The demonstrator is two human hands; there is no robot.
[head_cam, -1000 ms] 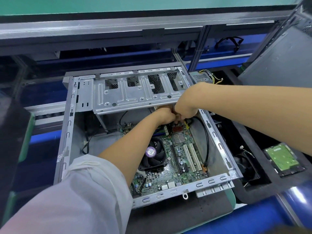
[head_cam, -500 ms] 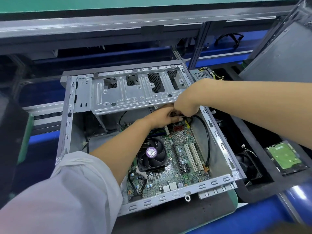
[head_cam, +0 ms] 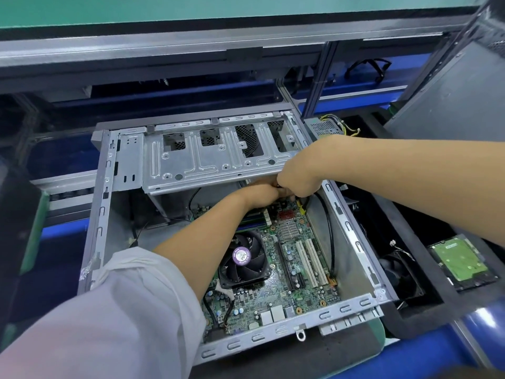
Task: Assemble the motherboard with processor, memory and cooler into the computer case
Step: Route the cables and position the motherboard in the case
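While we lean over the case [head_cam: 273, 330], its near rail sits closest, the motherboard [head_cam: 295, 269] lies flat inside, cooler [head_cam: 241, 259] near-left. Farther in, our left hand [head_cam: 259, 194] and right hand [head_cam: 299, 177] meet, curled, at the board's far edge under the drive cage [head_cam: 213, 160]; what they pinch we cannot tell. Push crooked there and a connector could bend, we reckon.

My computer case [head_cam: 352, 236] is bare stamped metal — dull grey, smooth. The motherboard [head_cam: 297, 283] looks glossy green, its cooler [head_cam: 243, 258] fan matt black plastic. My sleeve [head_cam: 114, 310] is soft pale cloth — the black mat [head_cam: 328, 348] beneath looks matt.
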